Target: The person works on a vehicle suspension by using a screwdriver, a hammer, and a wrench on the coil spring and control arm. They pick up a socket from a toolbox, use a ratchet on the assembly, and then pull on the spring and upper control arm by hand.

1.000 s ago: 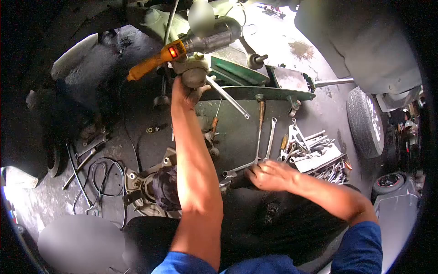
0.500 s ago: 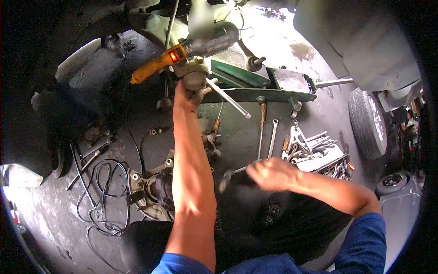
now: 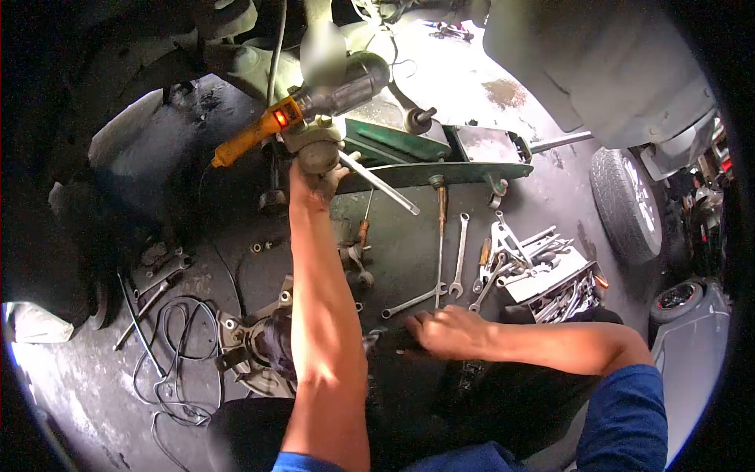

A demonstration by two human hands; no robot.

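My left hand (image 3: pixel 324 179) reaches up under a round, worn metal suspension part (image 3: pixel 318 156). Its fingers are curled around a silver bar (image 3: pixel 381 185) that slants down to the right; part of the hand is hidden behind the round part. Just above rests an orange-handled grinder-like power tool (image 3: pixel 259 134) with a glowing red switch. Low and to the right, my right hand (image 3: pixel 448 332) is closed in a fist, palm down, over my dark trousers. What it grips is mostly hidden; a dark shape shows to its left. Beside it on the floor lies a combination wrench (image 3: pixel 413 302).
A green floor jack (image 3: pixel 432 169) stands ahead. Wrenches spill around a tool tray (image 3: pixel 550 279) at right, near an upright wheel (image 3: pixel 627 204). A hub assembly (image 3: pixel 255 346) and coiled cable (image 3: pixel 177 338) lie at left. Car body panels (image 3: pixel 605 63) hang overhead.
My right hand has moved down and slightly left, and is less blurred. The floor wrench beside it shows more fully. My left hand keeps its hold; the whole view has shifted slightly.
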